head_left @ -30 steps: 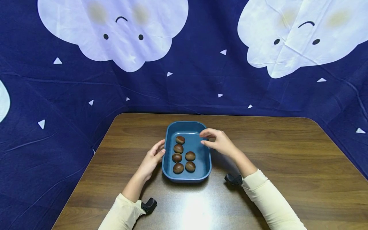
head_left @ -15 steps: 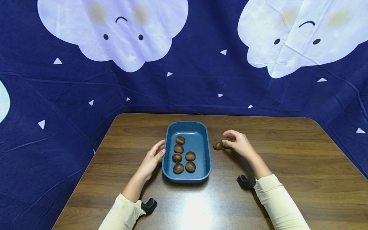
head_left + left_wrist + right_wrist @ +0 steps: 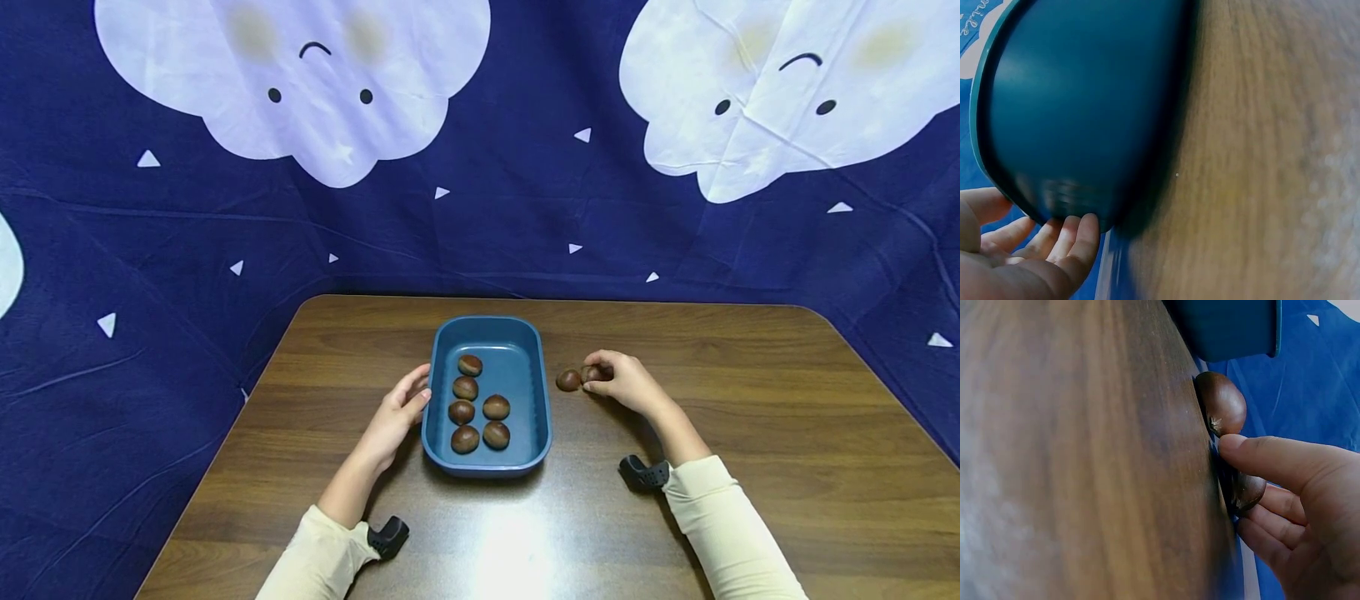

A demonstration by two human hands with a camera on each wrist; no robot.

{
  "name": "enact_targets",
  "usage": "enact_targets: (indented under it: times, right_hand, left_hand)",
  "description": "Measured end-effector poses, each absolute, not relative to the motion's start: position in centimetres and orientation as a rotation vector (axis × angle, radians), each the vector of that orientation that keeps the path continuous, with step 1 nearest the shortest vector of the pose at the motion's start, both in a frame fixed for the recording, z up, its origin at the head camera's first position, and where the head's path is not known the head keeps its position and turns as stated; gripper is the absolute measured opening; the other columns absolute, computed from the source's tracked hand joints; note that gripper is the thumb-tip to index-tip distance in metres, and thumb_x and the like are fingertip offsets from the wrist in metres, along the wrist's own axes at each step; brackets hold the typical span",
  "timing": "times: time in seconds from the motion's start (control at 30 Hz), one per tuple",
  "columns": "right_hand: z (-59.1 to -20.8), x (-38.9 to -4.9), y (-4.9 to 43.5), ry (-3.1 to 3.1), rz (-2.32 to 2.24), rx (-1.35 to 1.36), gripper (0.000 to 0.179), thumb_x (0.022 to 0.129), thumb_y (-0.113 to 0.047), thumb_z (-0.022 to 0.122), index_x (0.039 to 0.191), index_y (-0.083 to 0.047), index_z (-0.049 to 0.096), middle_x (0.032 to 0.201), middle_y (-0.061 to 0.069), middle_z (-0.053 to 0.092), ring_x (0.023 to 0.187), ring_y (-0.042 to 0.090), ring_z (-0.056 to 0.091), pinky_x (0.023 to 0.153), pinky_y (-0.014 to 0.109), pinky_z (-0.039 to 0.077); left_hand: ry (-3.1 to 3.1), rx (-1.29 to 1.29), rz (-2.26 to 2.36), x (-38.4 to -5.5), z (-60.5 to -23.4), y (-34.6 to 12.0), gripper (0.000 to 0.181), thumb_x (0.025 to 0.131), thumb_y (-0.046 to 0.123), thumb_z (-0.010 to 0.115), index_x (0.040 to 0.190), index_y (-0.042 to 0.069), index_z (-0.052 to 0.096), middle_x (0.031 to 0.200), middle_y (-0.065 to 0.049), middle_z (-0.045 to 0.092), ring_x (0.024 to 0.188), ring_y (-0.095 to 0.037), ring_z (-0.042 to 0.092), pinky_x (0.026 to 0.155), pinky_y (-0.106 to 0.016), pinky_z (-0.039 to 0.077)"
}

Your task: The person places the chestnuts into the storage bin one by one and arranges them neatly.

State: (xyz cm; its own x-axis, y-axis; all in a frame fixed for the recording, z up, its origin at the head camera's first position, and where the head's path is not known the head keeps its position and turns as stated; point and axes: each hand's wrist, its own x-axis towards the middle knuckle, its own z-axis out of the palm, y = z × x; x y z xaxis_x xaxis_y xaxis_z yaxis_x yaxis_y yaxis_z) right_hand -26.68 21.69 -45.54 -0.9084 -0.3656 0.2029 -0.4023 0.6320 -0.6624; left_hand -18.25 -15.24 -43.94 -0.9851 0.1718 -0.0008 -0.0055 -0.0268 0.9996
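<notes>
A blue tray point(image 3: 523, 450) holds several brown chestnuts, a longer row at its left and two such as this chestnut point(image 3: 497, 407) beside it. My left hand point(image 3: 393, 417) rests its fingertips against the tray's left outer wall; in the left wrist view the fingers point(image 3: 1088, 232) lie fairly straight along that wall. Right of the tray, my right hand point(image 3: 626, 385) pinches a chestnut point(image 3: 1249, 490) between thumb and fingers, low at the table top. Another chestnut point(image 3: 568, 380) lies just left of it, close by the thumb tip. The fingers partly hide the pinched chestnut.
The brown wooden table point(image 3: 750, 400) carries the tray near its far edge. Behind it hangs a dark blue cloth point(image 3: 510, 225) with white clouds and triangles. Each wrist wears a black device, such as the right wrist device point(image 3: 643, 473).
My right hand has moved from over the tray's right rim to the chestnuts right of it, and its fingers have closed round one. My left hand and the tray have stayed put.
</notes>
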Motion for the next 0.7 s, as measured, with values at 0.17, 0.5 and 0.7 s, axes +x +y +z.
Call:
enact_targets:
  times: [0.17, 0.5, 0.7]
  right_hand:
    - [-45.6, -26.6, 21.7, -2.789, 1.179, 0.644, 0.029, 0.072, -0.005, 0.073, 0.098, 0.000, 0.061, 0.084, 0.006, 0.062, 0.078, 0.019, 0.057, 0.072, 0.036, 0.044]
    - [-44.9, -26.6, 21.4, -2.724, 1.239, 0.606, 0.031, 0.076, -0.008, 0.071, 0.102, 0.001, 0.060, 0.086, 0.007, 0.062, 0.082, 0.023, 0.059, 0.075, 0.038, 0.045]
    - [-43.7, -26.6, 20.3, -2.627, 1.363, 0.627, 0.031, 0.076, -0.008, 0.071, 0.104, 0.001, 0.059, 0.092, 0.012, 0.063, 0.087, 0.028, 0.060, 0.078, 0.041, 0.046]
  left_hand:
    - [2.095, 0.179, 2.154, -18.3, -43.9, -15.3, 0.043, 0.095, 0.008, 0.042, 0.137, 0.005, 0.032, 0.135, -0.020, 0.036, 0.121, -0.032, 0.037, 0.093, -0.047, 0.034]
    - [2.092, 0.182, 2.154, -18.3, -43.9, -15.3, 0.043, 0.095, 0.008, 0.042, 0.137, 0.005, 0.032, 0.135, -0.020, 0.036, 0.121, -0.031, 0.037, 0.093, -0.046, 0.034]
    - [2.093, 0.180, 2.150, -18.3, -43.8, -15.3, 0.043, 0.095, 0.008, 0.043, 0.137, 0.005, 0.033, 0.135, -0.020, 0.037, 0.120, -0.031, 0.038, 0.092, -0.044, 0.035]
